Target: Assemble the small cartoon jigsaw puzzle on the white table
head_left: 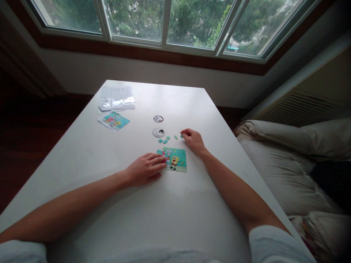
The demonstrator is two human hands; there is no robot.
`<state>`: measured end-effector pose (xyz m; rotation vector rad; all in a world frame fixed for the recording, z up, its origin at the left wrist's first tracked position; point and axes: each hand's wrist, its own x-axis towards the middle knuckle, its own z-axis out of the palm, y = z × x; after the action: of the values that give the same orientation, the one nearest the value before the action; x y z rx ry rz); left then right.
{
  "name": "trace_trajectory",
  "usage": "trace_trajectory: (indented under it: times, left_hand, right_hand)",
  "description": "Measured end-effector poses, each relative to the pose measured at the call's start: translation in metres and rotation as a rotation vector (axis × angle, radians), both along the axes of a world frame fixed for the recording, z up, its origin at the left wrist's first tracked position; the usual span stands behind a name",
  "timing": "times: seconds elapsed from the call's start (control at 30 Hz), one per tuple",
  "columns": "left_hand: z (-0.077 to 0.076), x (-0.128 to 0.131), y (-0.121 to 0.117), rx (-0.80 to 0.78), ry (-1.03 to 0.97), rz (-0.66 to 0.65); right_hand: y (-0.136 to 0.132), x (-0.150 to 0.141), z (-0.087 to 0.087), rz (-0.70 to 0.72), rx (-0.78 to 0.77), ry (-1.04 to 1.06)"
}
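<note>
A mostly joined jigsaw puzzle [179,155] with cartoon figures on a teal ground lies flat on the white table. My left hand [146,168] rests palm down with fingers stretched over the puzzle's left side, hiding part of it. Beyond the puzzle's upper right corner, my right hand [193,140] pinches a small teal puzzle piece [181,136] between thumb and fingertips. Several loose puzzle pieces [165,141] lie between the puzzle and a round silver disc [158,132].
A cable-hole-like ring [158,119] sits behind the disc. At the far left are a clear plastic bag [117,98] and a picture card [114,121]. The white table [164,212] narrows toward the window. A beige sofa [276,175] stands on the right.
</note>
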<state>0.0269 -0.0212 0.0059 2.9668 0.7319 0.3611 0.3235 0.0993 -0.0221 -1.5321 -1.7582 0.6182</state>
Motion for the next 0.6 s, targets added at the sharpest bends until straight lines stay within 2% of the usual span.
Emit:
trace_trajectory:
  times: [0.13,0.27,0.6]
  left_hand:
    - [0.001,0.0,0.0,0.011,-0.013,0.002]
    - [0.001,0.0,0.0,0.015,-0.015,0.019]
    - [0.001,0.001,-0.001,0.04,-0.017,0.045]
  right_hand:
    - [-0.001,-0.002,0.002,0.015,-0.026,-0.117]
    - [-0.001,-0.004,0.001,0.088,0.018,-0.18]
    - [-0.006,-0.011,-0.001,0.162,0.007,-0.059]
